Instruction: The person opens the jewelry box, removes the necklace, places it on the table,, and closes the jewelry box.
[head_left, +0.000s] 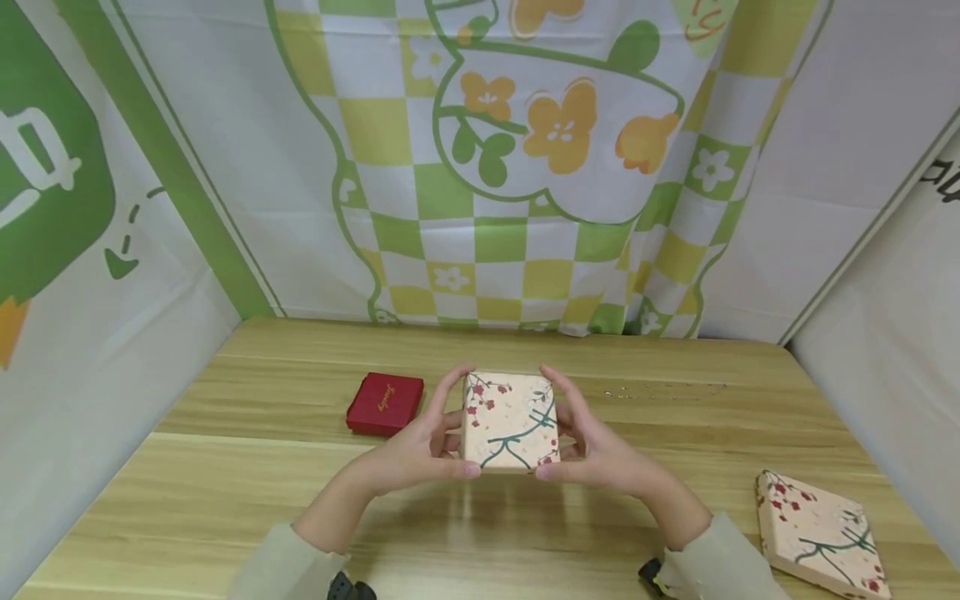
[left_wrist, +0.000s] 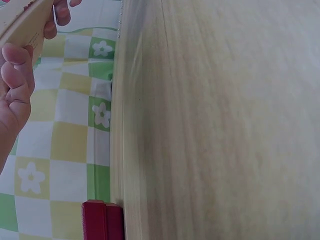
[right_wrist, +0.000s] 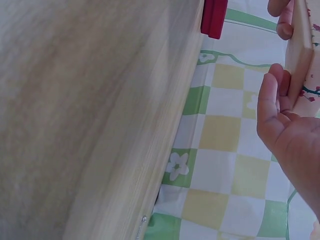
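Between both hands, raised above the table, is a square cream cardboard box (head_left: 512,423) printed with red blossoms and green branches. My left hand (head_left: 423,442) grips its left side, thumb at the near corner and a finger at the far one. On the opposite side my right hand (head_left: 600,442) holds it the same way. The wrist views catch the box's side edge (right_wrist: 300,55) with fingers curled under it. Beyond my left hand, a red jewelry box (head_left: 386,403) with gold lettering lies on the table.
A second blossom-print box piece (head_left: 821,533) lies tilted in view at the table's right side. Toward the back right, a thin silver chain (head_left: 663,390) is stretched out on the wooden table (head_left: 247,467). Patterned cloth (head_left: 487,233) hangs along the rear edge.
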